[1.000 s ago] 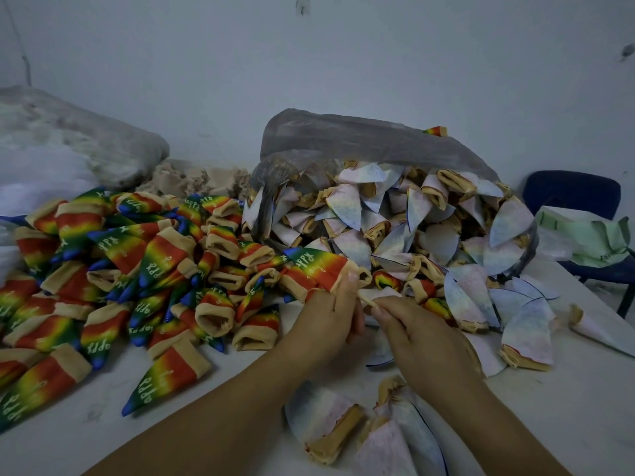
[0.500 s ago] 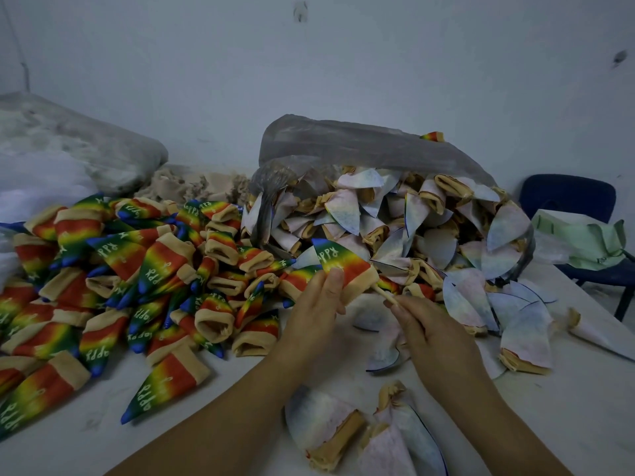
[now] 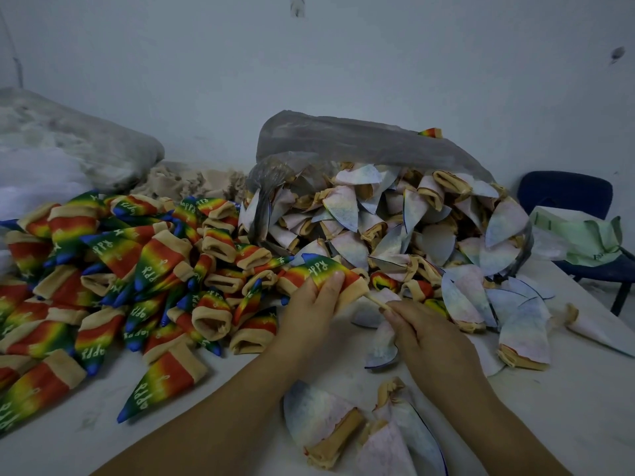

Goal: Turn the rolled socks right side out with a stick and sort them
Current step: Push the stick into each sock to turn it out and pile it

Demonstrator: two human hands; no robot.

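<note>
Beside the rainbow sock (image 3: 321,269), more stick (image 3: 373,300) now shows.

Dim, scuffed pale wall (image 3: 378,63) at twelve o'clock, dark blue chair (image 3: 567,194) at three, white table (image 3: 567,407) at five.

Both bare forearms reach in from the bottom edge, angled toward each other. Up front, the left hand (image 3: 311,305) grips a sock (image 3: 323,269), back of the hand up, fingers curled over the top. Just beside it, the right hand (image 3: 434,341) pinches a stick (image 3: 374,301) at its fingertips, knuckles up.
</note>
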